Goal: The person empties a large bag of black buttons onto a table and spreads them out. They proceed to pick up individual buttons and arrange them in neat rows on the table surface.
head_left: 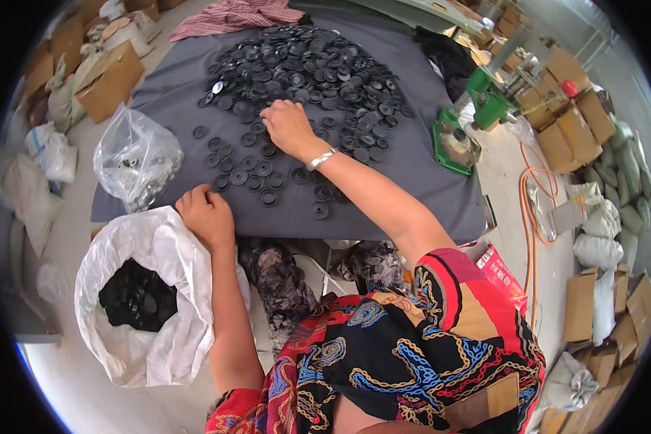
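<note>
- Where the loose pile of black discs (304,69) thins out toward the person, the right hand (291,132) is down among them, palm lowered and fingers bent close together; whether they pinch a disc I cannot tell, as the back of the hand hides the tips.
- The left hand (207,217) lies at the table's near edge, beside the upper rim of the white sack (194,311). Its fingers curl downward, and it may have hold of some of the sack's fabric, though that contact is too unclear to be sure.
- More dark pieces (139,295) show inside the sack's open mouth.
- For clean handling, I would work from the thin near fringe, where discs lie singly, rather than dig into the heap, which could slide.
- Rimmed discs like these should come up best by the edge, with light fingertips, a few at a time.
- A relaxed wrist would help, so the gray cloth (430,199) does not bunch under the forearm.
- The left hand is best placed clear of the sack's opening, steadying it without nudging the clear plastic bag (126,141) of small metal parts (146,189) just behind.
</note>
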`<action>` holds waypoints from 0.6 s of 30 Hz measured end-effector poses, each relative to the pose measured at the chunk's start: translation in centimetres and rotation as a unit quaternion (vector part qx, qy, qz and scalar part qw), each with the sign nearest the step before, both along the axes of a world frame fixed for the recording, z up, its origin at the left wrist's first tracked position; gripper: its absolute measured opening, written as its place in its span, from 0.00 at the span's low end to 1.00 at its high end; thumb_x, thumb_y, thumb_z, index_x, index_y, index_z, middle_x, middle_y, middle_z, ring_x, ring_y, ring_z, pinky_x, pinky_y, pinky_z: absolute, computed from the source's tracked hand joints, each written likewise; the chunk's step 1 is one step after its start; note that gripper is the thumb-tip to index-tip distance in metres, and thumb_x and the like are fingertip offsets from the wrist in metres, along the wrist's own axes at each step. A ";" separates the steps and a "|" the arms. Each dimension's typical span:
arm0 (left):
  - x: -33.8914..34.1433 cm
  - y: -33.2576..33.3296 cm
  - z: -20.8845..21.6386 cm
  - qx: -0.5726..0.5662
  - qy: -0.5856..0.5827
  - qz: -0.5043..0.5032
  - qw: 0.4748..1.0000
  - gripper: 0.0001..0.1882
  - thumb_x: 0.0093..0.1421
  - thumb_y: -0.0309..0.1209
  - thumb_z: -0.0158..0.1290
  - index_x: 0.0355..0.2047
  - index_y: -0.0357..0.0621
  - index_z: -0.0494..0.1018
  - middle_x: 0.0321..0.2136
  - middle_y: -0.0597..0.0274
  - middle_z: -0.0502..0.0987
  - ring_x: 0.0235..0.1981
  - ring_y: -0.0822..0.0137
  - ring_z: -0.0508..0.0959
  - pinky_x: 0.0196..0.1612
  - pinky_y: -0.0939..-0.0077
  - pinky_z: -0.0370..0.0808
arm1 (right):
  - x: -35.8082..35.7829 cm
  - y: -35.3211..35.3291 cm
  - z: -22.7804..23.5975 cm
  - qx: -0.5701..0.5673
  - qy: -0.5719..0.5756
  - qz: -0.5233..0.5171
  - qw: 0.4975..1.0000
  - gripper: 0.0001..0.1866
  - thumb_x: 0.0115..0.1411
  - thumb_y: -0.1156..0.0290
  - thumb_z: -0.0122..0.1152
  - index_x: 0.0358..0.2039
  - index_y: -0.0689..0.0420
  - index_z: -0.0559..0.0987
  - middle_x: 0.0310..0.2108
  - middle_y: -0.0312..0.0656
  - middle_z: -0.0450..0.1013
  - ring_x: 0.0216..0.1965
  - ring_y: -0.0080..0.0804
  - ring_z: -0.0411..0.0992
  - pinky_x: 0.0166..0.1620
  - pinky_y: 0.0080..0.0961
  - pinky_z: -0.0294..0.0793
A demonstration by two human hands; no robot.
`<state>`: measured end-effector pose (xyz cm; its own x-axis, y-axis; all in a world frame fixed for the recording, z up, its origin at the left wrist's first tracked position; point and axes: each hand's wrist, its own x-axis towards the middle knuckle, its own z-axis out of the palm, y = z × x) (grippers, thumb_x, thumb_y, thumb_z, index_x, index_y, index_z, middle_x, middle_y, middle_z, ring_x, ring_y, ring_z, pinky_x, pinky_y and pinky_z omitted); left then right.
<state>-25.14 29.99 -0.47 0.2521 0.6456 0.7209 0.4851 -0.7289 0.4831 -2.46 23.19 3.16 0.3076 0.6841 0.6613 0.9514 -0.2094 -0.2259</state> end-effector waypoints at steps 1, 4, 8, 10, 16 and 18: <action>0.1 -0.2 0.0 0.001 0.003 0.000 1.000 0.07 0.47 0.21 0.50 0.26 0.39 0.77 0.27 0.54 0.76 0.36 0.51 0.72 0.42 0.58 0.70 | 0.7 -1.6 0.3 -0.007 0.010 -0.007 1.000 0.09 0.56 0.67 0.56 0.33 0.55 0.82 0.30 0.42 0.73 0.38 0.42 0.72 0.41 0.39 0.69; 0.3 -0.1 0.2 0.009 0.009 0.004 1.000 0.07 0.48 0.21 0.51 0.27 0.40 0.77 0.28 0.55 0.77 0.36 0.51 0.72 0.42 0.59 0.71 | 3.7 -8.2 1.7 -0.041 0.069 -0.043 0.996 0.10 0.56 0.67 0.57 0.35 0.55 0.82 0.30 0.43 0.74 0.37 0.44 0.73 0.41 0.39 0.72; 0.3 -0.1 -0.4 0.014 0.015 0.005 1.000 0.06 0.48 0.22 0.51 0.27 0.41 0.77 0.28 0.56 0.77 0.36 0.52 0.73 0.42 0.60 0.71 | 5.6 -15.3 3.0 -0.167 0.157 -0.098 0.969 0.13 0.56 0.64 0.60 0.40 0.53 0.81 0.34 0.46 0.73 0.39 0.45 0.73 0.44 0.37 0.72; 0.3 -0.1 -0.3 0.014 0.020 0.010 1.000 0.06 0.48 0.22 0.51 0.27 0.41 0.77 0.28 0.56 0.77 0.36 0.52 0.73 0.42 0.60 0.71 | 4.5 -16.7 2.6 -0.192 0.166 -0.089 0.963 0.14 0.56 0.63 0.62 0.41 0.53 0.81 0.36 0.47 0.73 0.40 0.45 0.72 0.45 0.37 0.72; 0.3 0.2 -0.5 0.018 0.028 0.014 0.999 0.06 0.47 0.23 0.52 0.26 0.41 0.77 0.28 0.56 0.77 0.36 0.52 0.73 0.42 0.60 0.71 | 3.9 -16.3 1.7 -0.220 0.103 -0.087 0.966 0.16 0.56 0.61 0.63 0.42 0.54 0.80 0.38 0.47 0.72 0.41 0.45 0.72 0.45 0.38 0.72; 0.4 0.1 -0.4 0.014 0.029 0.014 0.999 0.06 0.47 0.22 0.51 0.26 0.40 0.77 0.28 0.55 0.77 0.37 0.52 0.72 0.42 0.59 0.71 | 4.0 -16.2 1.7 -0.215 0.117 -0.093 0.965 0.17 0.55 0.61 0.63 0.42 0.56 0.79 0.37 0.48 0.72 0.40 0.45 0.73 0.45 0.38 0.72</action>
